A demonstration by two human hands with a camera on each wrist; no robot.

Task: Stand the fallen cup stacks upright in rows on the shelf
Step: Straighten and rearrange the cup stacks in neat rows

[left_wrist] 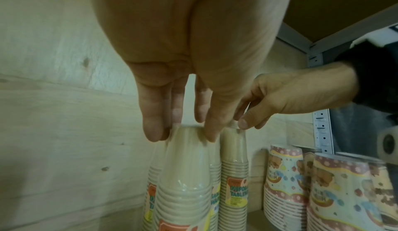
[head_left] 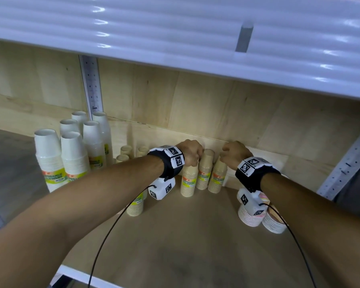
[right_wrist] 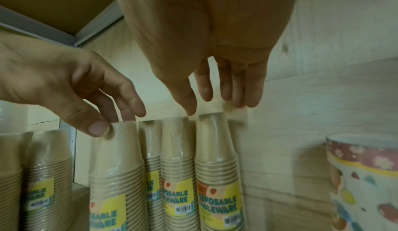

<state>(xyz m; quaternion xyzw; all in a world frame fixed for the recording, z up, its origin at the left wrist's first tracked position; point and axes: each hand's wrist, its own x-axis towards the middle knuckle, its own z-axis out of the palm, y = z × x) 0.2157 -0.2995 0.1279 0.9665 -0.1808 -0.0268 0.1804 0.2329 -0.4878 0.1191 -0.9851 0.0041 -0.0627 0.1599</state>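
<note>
On the shelf [head_left: 195, 235], three tan cup stacks stand upright near the back wall. The left hand [head_left: 190, 152] pinches the top of the nearest tan stack [head_left: 189, 179] in its grip. The right hand [head_left: 234, 153] hangs relaxed, fingertips [right_wrist: 191, 110] just above the rightmost tan stack [head_left: 217, 177]. Bare board lies open toward the near edge; patterned stacks [head_left: 249, 215] crowd the right.
</note>
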